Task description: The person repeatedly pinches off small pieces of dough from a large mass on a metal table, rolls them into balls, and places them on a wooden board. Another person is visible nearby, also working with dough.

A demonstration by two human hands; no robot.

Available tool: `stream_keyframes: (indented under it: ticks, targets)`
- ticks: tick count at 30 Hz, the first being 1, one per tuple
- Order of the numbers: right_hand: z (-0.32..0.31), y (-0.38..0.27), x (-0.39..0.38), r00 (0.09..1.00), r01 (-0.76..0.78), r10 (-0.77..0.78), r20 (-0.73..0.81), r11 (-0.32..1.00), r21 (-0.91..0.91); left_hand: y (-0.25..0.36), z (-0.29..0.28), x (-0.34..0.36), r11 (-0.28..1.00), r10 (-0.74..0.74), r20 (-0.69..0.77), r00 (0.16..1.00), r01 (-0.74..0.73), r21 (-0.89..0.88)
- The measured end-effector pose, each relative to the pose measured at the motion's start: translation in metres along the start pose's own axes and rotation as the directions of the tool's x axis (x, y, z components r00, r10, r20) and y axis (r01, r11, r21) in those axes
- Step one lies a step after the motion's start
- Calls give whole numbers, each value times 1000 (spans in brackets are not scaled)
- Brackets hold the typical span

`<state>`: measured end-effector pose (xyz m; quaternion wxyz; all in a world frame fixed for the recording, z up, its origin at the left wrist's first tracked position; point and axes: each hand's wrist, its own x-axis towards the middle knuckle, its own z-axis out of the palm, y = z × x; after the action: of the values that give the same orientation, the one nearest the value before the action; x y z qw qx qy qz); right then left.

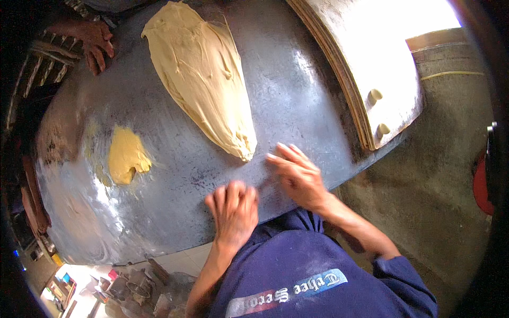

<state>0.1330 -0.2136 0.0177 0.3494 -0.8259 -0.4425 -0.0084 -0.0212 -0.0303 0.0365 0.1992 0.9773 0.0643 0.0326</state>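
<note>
A long pale slab of dough (204, 79) lies on the dark, smooth worktable (286, 100), its narrow end pointing toward me. My right hand (301, 177) is just right of that end, palm down, fingers stretched out and apart, apparently touching no dough. Closer to the table's front edge, my left hand (233, 212) is curled over the surface with its fingers bent under. Motion blurs its knuckles, and whatever may be under the fingers is hidden. Left of the slab sits a yellow, soft-looking smear of fat or paste (127, 156).
At the right, stacked boards (339, 63) rest on the table, with two small dough pieces (375, 96) on the top one. Another person's hand (95, 45) is at the far left edge. Cluttered containers (127, 289) stand below the table at lower left.
</note>
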Motion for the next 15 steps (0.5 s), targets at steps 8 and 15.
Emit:
stream_keyframes:
  ticks: [8, 15]
  targets:
    - [2, 5, 33, 999, 20, -19, 28, 1000, -17, -8, -4, 20, 998, 52, 17, 999, -52, 32]
    - [-1, 32, 56, 992, -51, 43, -118, 996, -67, -32, -15, 39, 962, -32, -136, 990, 67, 266]
